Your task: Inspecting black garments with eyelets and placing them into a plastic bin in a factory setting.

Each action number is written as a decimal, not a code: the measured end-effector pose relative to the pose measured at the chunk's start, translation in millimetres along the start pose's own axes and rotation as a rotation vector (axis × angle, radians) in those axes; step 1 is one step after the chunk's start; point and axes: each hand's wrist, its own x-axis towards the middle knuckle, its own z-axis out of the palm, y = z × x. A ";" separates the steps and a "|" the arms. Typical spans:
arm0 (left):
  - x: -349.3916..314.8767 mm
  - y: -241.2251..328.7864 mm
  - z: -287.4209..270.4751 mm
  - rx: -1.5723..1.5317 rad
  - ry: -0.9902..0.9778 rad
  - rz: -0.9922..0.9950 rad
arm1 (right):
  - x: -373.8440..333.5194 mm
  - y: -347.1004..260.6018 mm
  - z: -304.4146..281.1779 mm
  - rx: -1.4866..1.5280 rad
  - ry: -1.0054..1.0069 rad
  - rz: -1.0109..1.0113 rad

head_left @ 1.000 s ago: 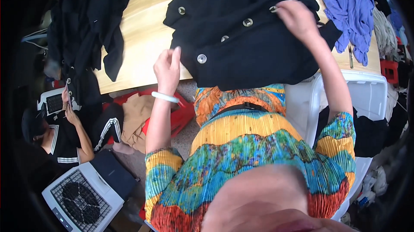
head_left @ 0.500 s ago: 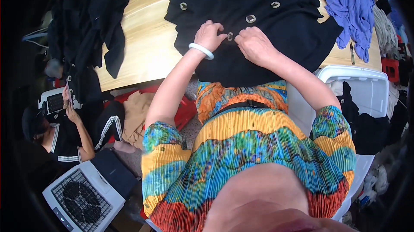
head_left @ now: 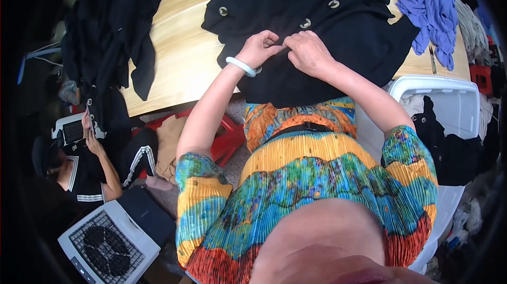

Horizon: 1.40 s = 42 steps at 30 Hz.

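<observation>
Small garment workshop, by the look of it. Wood-grain worktable [head_left: 195, 46] carries a spread black garment [head_left: 359, 46] with big round buttons [head_left: 333, 4], dark clothing [head_left: 113, 36] heaped at left, violet-blue cloth [head_left: 430, 9] at right. White plastic tub [head_left: 467, 104] alongside holds more black pieces [head_left: 454, 157]. Second person [head_left: 87, 178] sits low at left, near a boxy fan unit [head_left: 105, 247].

Left of the left hand [head_left: 260, 50], a black garment [head_left: 113, 30] drapes over the pale wooden tabletop [head_left: 179, 36]; lower on that side, a co-worker [head_left: 76, 176] sits near a grey fan unit [head_left: 108, 242]. Right of the right hand [head_left: 309, 54] are purple-blue fabric [head_left: 429, 7] and a white plastic bin [head_left: 466, 109].
</observation>
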 end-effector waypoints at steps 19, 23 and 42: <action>-0.4 2.8 13.5 -0.064 0.086 -0.152 | -3.7 -1.9 3.9 0.003 -0.014 -0.002; -2.0 8.4 10.4 -0.368 0.120 -0.223 | -3.2 -3.4 2.3 -0.009 0.035 -0.001; -26.7 16.5 34.2 0.398 0.384 0.350 | 4.2 -0.5 -7.7 -0.067 -0.086 0.005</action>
